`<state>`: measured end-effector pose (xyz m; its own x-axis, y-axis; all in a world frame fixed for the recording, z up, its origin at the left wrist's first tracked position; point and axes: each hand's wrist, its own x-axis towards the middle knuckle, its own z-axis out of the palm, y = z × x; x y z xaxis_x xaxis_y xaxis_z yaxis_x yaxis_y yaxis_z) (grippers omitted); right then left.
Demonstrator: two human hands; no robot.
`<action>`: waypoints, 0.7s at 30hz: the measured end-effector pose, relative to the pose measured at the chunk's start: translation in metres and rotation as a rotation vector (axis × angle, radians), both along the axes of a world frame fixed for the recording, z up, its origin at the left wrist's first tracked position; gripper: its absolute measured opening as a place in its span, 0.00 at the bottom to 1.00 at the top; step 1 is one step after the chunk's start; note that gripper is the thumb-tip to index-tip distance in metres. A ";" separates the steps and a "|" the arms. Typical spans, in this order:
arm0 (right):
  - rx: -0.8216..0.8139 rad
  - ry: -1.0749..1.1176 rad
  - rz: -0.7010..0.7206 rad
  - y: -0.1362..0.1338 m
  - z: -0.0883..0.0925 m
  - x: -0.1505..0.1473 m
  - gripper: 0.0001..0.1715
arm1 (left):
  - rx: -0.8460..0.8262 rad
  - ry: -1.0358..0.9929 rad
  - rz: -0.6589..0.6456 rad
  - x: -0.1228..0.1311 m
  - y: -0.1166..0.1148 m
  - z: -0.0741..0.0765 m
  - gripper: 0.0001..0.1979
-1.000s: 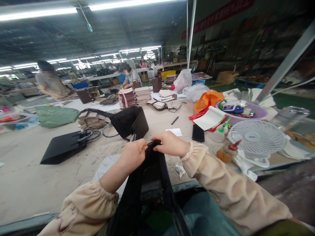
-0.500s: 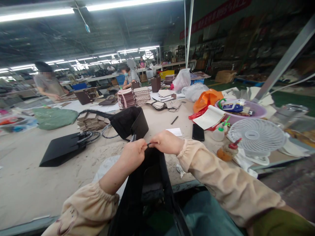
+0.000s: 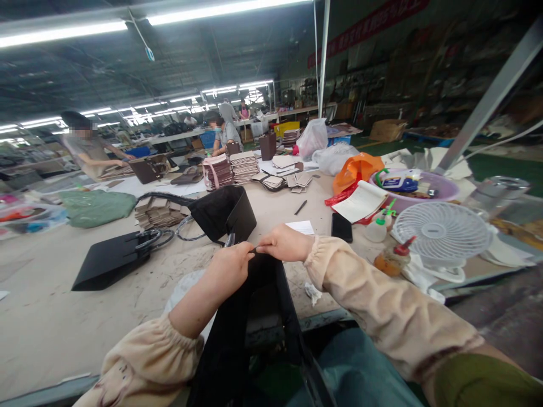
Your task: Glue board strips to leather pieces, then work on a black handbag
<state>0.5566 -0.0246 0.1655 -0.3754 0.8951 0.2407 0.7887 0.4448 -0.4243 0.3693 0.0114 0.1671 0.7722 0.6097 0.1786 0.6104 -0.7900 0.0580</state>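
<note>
Both hands pinch the upper edge of a black bag piece [image 3: 229, 339] that hangs between my arms and over my lap. My left hand [image 3: 231, 267] has its fingers closed on that edge from the left. From the right, my right hand [image 3: 283, 243] grips it with thumb and fingers, the fingertips of the two hands nearly meeting. A slim silver-grey thing [image 3: 230, 239] shows just above my left knuckles; whether I hold it cannot be told. Just beyond stands an open black bag body [image 3: 242, 217], and a finished-looking black handbag [image 3: 108, 260] lies to the left.
On the right are a phone [image 3: 341, 227], a notepad [image 3: 361, 202], small bottles [image 3: 375, 230], a white fan [image 3: 441, 233] and a purple basin [image 3: 449, 189]. A pen [image 3: 301, 207] lies ahead. Stacked panels [image 3: 244, 168] stand farther back. A co-worker [image 3: 91, 150] works at far left.
My hands keep their hold on the black bag piece and have barely moved. At the far left the co-worker's arm has reached out toward a brown bag. The view has shifted slightly.
</note>
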 end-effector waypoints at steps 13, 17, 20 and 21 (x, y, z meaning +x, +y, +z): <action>0.100 -0.210 -0.126 -0.011 0.012 -0.008 0.11 | 0.011 0.058 0.108 0.008 -0.004 0.001 0.11; 0.133 -0.356 -0.080 -0.007 0.015 -0.014 0.11 | 0.010 0.082 0.094 0.006 -0.004 0.002 0.12; 0.123 -0.377 -0.028 -0.005 0.015 -0.011 0.13 | -0.005 0.107 0.052 0.004 -0.003 0.005 0.13; 0.123 -0.372 -0.017 -0.004 0.015 -0.010 0.13 | -0.016 0.119 0.035 0.003 -0.003 0.007 0.13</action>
<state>0.5467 -0.0287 0.1800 -0.4426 0.8749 0.1968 0.8863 0.4601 -0.0526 0.3725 0.0083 0.1739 0.7654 0.6390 0.0765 0.6411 -0.7674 -0.0043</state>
